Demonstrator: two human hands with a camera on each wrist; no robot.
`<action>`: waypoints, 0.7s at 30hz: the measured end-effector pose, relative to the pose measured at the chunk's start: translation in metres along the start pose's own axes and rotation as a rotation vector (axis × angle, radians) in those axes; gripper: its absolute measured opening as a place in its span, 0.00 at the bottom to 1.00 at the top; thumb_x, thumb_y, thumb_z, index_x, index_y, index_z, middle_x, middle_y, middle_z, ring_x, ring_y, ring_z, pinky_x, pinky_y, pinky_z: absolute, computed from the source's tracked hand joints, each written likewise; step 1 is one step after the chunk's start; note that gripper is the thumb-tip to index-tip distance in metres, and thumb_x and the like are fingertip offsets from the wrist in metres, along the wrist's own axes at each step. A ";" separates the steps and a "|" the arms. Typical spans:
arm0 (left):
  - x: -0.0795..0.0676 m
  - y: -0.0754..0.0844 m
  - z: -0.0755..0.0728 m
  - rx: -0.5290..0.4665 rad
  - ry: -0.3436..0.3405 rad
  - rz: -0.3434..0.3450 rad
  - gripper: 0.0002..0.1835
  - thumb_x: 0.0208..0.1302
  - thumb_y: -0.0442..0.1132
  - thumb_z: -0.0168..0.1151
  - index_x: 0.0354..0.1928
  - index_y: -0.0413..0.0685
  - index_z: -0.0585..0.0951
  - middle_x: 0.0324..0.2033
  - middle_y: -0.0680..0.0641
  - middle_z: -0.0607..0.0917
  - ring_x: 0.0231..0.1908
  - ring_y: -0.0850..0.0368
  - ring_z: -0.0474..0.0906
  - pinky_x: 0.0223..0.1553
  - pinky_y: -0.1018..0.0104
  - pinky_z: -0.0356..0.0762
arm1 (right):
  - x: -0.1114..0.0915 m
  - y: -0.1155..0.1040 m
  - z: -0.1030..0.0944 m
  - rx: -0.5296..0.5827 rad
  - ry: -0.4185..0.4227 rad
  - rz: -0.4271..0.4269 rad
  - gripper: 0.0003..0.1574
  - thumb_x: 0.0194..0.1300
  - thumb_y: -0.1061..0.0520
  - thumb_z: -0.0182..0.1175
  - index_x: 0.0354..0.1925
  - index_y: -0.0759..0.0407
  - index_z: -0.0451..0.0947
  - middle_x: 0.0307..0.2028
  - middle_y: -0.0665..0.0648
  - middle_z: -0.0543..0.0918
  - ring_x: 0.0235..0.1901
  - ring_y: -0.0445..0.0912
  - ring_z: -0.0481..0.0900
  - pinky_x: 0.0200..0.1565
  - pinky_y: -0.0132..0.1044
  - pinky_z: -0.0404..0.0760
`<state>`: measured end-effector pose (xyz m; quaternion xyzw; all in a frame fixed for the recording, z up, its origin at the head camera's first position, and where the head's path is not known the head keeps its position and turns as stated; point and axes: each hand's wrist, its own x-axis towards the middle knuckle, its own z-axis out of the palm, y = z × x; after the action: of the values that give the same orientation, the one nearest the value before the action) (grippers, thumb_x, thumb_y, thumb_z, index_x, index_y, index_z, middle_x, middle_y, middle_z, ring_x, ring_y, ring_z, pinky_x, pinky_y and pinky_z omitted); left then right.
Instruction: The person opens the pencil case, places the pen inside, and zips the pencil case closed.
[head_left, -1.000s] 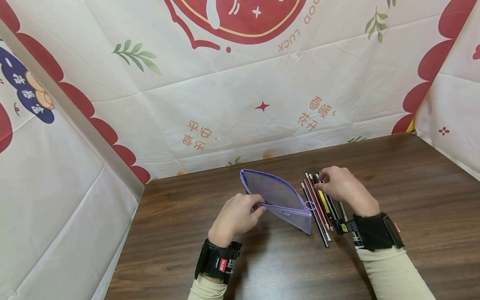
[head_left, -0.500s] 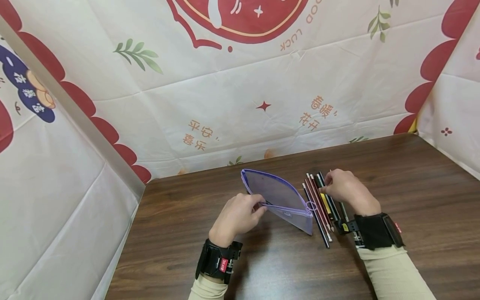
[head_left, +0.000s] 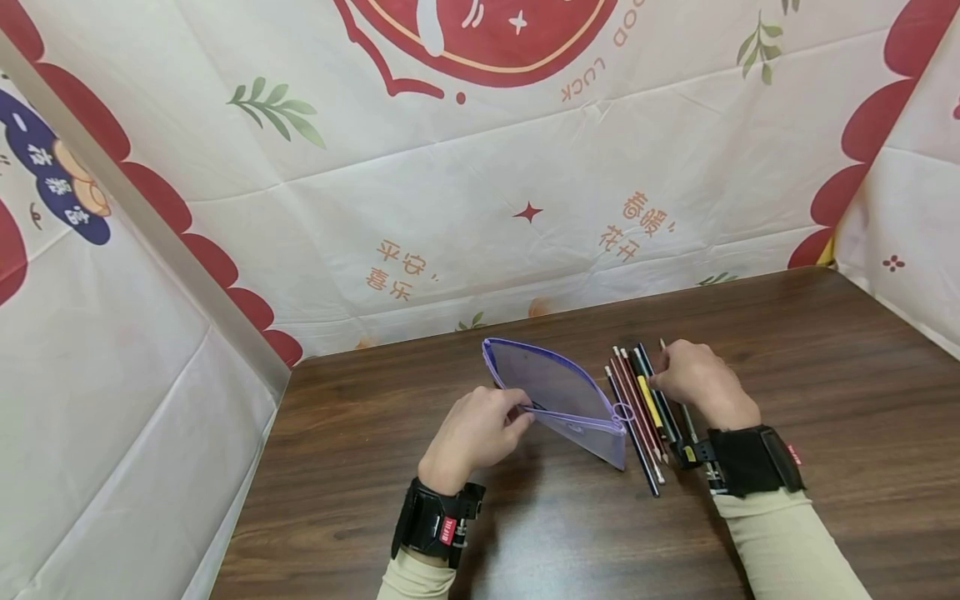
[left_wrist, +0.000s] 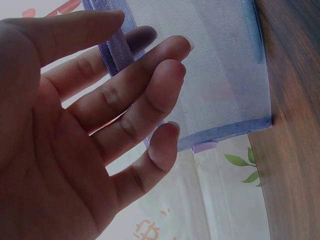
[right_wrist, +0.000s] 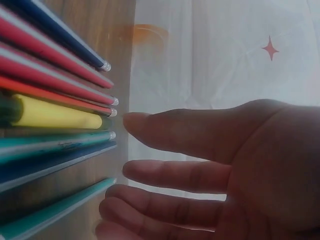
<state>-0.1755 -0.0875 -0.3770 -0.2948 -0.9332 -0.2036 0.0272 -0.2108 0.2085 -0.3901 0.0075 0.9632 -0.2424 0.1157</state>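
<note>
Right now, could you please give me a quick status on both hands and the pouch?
Left hand pinches purple mesh pouch edge, mouth open. Right hand open over pencils, holding none. Nothing between pouch and pencils.

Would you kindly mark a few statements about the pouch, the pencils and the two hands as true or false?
1. The left hand pinches the purple pouch at its edge. True.
2. The pencils lie inside the pouch. False: they lie on the table, right of it.
3. The right hand rests at the pencils. True.
4. The pouch is red. False: it is purple mesh.
5. The right hand lifts a pencil high. False: all pencils lie flat.
</note>
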 end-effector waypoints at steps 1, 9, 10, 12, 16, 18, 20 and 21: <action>0.000 0.000 0.000 -0.001 0.000 0.000 0.07 0.62 0.43 0.60 0.36 0.51 0.84 0.21 0.58 0.80 0.18 0.70 0.70 0.18 0.75 0.67 | 0.000 0.001 0.000 0.002 0.001 0.007 0.15 0.61 0.56 0.59 0.21 0.61 0.74 0.18 0.53 0.68 0.19 0.47 0.67 0.22 0.39 0.65; 0.000 0.001 -0.001 -0.008 0.000 -0.003 0.07 0.62 0.43 0.60 0.36 0.51 0.84 0.21 0.58 0.79 0.18 0.69 0.69 0.18 0.75 0.66 | 0.002 0.005 0.003 0.002 -0.011 0.034 0.18 0.59 0.55 0.61 0.17 0.57 0.68 0.16 0.50 0.63 0.17 0.45 0.64 0.22 0.40 0.63; 0.000 0.001 -0.001 -0.008 0.000 -0.004 0.07 0.62 0.43 0.60 0.36 0.51 0.84 0.21 0.58 0.79 0.18 0.69 0.69 0.18 0.75 0.66 | 0.002 0.005 0.003 0.003 -0.011 0.032 0.18 0.59 0.54 0.61 0.17 0.57 0.69 0.16 0.50 0.63 0.18 0.45 0.64 0.22 0.40 0.64; 0.000 0.001 -0.001 -0.009 -0.001 -0.006 0.07 0.62 0.43 0.60 0.36 0.51 0.84 0.21 0.58 0.79 0.18 0.69 0.69 0.18 0.75 0.66 | 0.003 0.005 0.004 0.005 -0.009 0.033 0.19 0.59 0.55 0.61 0.16 0.57 0.68 0.15 0.50 0.62 0.17 0.45 0.64 0.21 0.39 0.63; 0.000 0.001 -0.001 -0.012 -0.001 -0.007 0.07 0.62 0.43 0.60 0.37 0.51 0.85 0.21 0.58 0.80 0.18 0.69 0.70 0.18 0.75 0.66 | 0.003 0.005 0.004 0.011 -0.006 0.033 0.17 0.59 0.55 0.61 0.17 0.58 0.70 0.16 0.50 0.63 0.17 0.45 0.65 0.21 0.39 0.64; 0.000 0.001 0.000 -0.013 -0.002 -0.006 0.07 0.62 0.43 0.60 0.37 0.50 0.85 0.22 0.58 0.80 0.18 0.70 0.70 0.18 0.75 0.67 | 0.004 0.006 0.005 0.014 -0.013 0.039 0.17 0.59 0.55 0.61 0.17 0.58 0.71 0.16 0.50 0.63 0.17 0.45 0.64 0.21 0.39 0.64; 0.000 0.001 0.000 -0.013 -0.002 -0.007 0.07 0.62 0.43 0.60 0.37 0.50 0.85 0.22 0.58 0.80 0.18 0.70 0.70 0.18 0.75 0.67 | 0.004 0.006 0.005 0.019 -0.018 0.039 0.17 0.59 0.56 0.61 0.16 0.58 0.70 0.15 0.50 0.61 0.17 0.45 0.63 0.21 0.39 0.63; 0.000 0.001 0.000 -0.012 -0.003 -0.006 0.07 0.62 0.43 0.60 0.37 0.50 0.85 0.22 0.58 0.80 0.18 0.70 0.70 0.18 0.75 0.67 | 0.004 0.006 0.005 0.020 -0.019 0.039 0.18 0.59 0.56 0.61 0.16 0.57 0.70 0.15 0.49 0.60 0.16 0.44 0.63 0.21 0.38 0.63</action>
<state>-0.1748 -0.0871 -0.3765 -0.2923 -0.9329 -0.2091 0.0236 -0.2133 0.2111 -0.3986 0.0250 0.9594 -0.2496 0.1293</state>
